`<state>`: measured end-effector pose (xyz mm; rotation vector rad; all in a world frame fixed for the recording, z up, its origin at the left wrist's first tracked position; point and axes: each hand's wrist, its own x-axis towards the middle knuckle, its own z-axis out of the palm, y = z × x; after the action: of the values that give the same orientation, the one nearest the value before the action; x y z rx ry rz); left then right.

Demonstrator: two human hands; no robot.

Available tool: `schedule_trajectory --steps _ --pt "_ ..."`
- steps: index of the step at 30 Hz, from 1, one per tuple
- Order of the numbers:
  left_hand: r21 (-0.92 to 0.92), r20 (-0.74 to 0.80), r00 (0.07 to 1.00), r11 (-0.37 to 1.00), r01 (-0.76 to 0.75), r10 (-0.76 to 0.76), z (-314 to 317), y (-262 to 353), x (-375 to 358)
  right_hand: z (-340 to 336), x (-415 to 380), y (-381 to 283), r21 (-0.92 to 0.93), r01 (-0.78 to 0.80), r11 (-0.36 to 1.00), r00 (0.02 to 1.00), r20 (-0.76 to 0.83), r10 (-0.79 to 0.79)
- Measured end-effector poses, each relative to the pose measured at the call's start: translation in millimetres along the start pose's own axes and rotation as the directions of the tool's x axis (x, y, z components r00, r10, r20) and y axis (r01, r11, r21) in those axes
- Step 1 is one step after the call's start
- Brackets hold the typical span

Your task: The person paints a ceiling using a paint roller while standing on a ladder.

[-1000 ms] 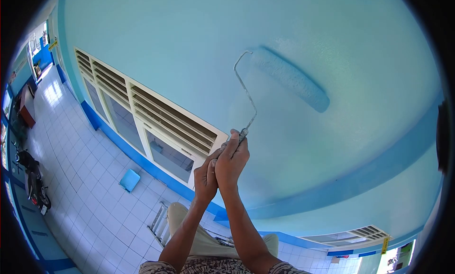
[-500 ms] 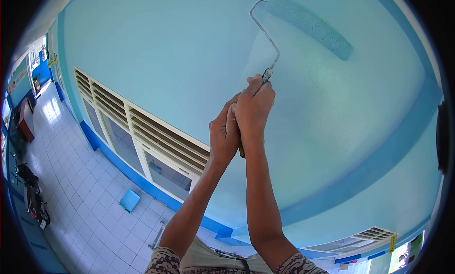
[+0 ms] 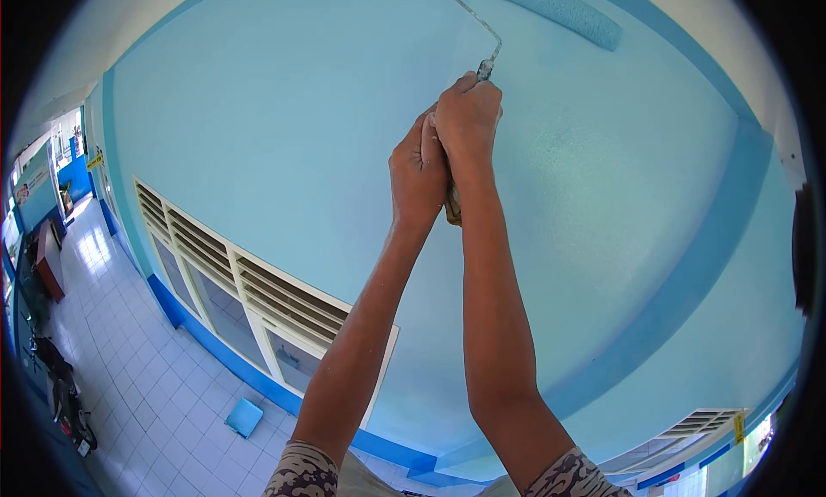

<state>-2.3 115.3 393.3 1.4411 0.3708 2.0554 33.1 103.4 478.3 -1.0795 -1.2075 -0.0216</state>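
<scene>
A person is reaching both arms up a light blue wall (image 3: 284, 127), holding a long-sleeved paint roller (image 3: 564, 17) near the top of the view. The right hand (image 3: 469, 123) is wrapping its fingers around the upper handle, just under the wire frame (image 3: 487, 34); the left hand (image 3: 419, 174) is closing its fingers around the handle lower down, pressing against the right. The handle's butt end is poking out below them. The fluffy sleeve is slanting down to the right, lying close beneath the darker blue band (image 3: 688, 277) that is edging the wall along the top and right. Plain wall is stretching left of the wire and below the sleeve. A louvred window (image 3: 249, 282) is sitting lower left, near the left forearm; a shallow blue tray (image 3: 244, 418) is resting on the tiled floor (image 3: 163, 394).
</scene>
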Motion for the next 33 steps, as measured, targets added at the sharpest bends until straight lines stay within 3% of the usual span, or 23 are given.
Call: schedule_trajectory --steps 3,5,9,11,14,17,19,22,24,25,26,28,30,32,33 --pt "-0.001 0.004 1.0 1.0 0.008 -0.008 0 -7 -8 -1 -4 9 -0.013 0.006 1.0 1.0 0.014 -0.006" --pt "0.045 -0.052 0.996 0.996 -0.072 0.074 -5 -20 -31 0 -20 30 -0.036 -0.008 0.999 1.0 0.026 0.009" --pt "0.059 -0.023 0.981 0.979 0.193 -0.192 -42 -37 -95 3 -87 69 -0.063 -0.102 0.993 0.993 0.057 0.105" --pt "0.075 -0.051 0.971 0.968 0.238 -0.235 -61 -51 -127 5 -121 87 -0.073 -0.132 0.988 0.987 0.082 0.138" --pt "0.175 -0.082 0.971 0.956 0.237 -0.226 -94 -79 -174 10 -170 111 -0.072 -0.18 0.981 0.977 0.103 0.187" --pt "0.149 -0.09 0.955 0.945 0.292 -0.281 -123 -91 -212 16 -213 131 -0.057 -0.216 0.975 0.97 0.103 0.221" --pt "0.174 -0.087 0.943 0.927 0.333 -0.322 -142 -99 -237 18 -238 140 -0.073 -0.371 0.926 0.916 0.135 0.378" --pt "0.198 -0.084 0.913 0.892 0.407 -0.398 -165 -112 -272 22 -275 164 -0.109 -0.4 0.91 0.899 0.146 0.413" --pt "0.235 -0.095 0.926 0.896 0.377 -0.365 -176 -120 -296 20 -298 174 -0.13 -0.443 0.887 0.873 0.166 0.46" --pt "0.228 -0.104 0.884 0.855 0.466 -0.455 -181 -117 -308 19 -309 179 -0.147 -0.475 0.868 0.851 0.173 0.495" --pt "0.228 -0.115 0.878 0.848 0.478 -0.464 -186 -119 -320 19 -322 187 -0.156 -0.48 0.863 0.845 0.182 0.503" --pt "0.253 -0.166 0.872 0.834 0.49 -0.461 -195 -130 -346 21 -348 205 -0.132 -0.334 0.933 0.932 0.104 0.348" --pt "0.264 -0.181 0.861 0.82 0.507 -0.474 -203 -133 -369 17 -369 214 -0.142 -0.385 0.912 0.909 0.114 0.402" --pt "0.277 -0.192 0.855 0.809 0.519 -0.482 -211 -132 -388 12 -386 217 -0.207 -0.533 0.82 0.803 0.179 0.568" --pt "0.301 -0.2 0.845 0.789 0.535 -0.497 -216 -131 -396 13 -402 230 -0.195 -0.481 0.855 0.845 0.158 0.512"
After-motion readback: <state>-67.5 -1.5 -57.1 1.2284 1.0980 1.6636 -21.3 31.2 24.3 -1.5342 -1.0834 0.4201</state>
